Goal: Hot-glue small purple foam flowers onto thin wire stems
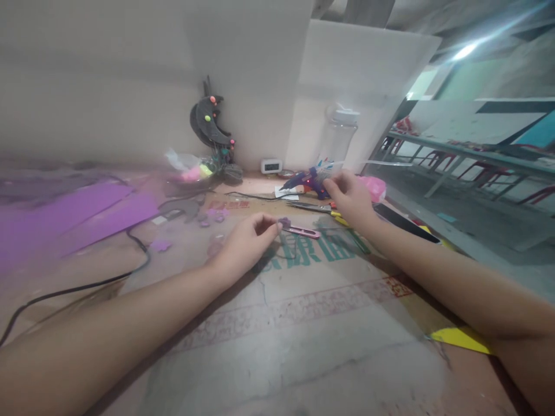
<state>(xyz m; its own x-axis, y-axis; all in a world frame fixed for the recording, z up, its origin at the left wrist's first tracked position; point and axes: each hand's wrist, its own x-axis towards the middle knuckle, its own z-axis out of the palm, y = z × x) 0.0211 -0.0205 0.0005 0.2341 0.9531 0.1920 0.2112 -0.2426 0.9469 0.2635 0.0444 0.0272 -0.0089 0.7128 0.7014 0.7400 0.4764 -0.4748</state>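
Note:
My left hand point(255, 234) is closed in a pinch above the mat. Between its thumb and finger is one end of a pink hair clip point(303, 232), with a small dark purple piece point(284, 221) on it by the fingertips. Farther back, my right hand point(349, 196) has its thumb and fingers pressed together at the rear of a dark blue glue gun point(310, 180). The gun's nozzle points left, and a small red light shows on it. A clear glue stick point(373, 163) appears behind the gun. Scissors point(312, 207) lie just below it.
Purple sheets point(99, 214) and a small purple flower point(161, 245) lie at left, near a black cord point(87, 284). A dark crescent stand point(210, 121), a white digital clock point(272, 167) and a clear bottle point(340, 136) stand at the back. Yellow sheet point(462, 340) at right.

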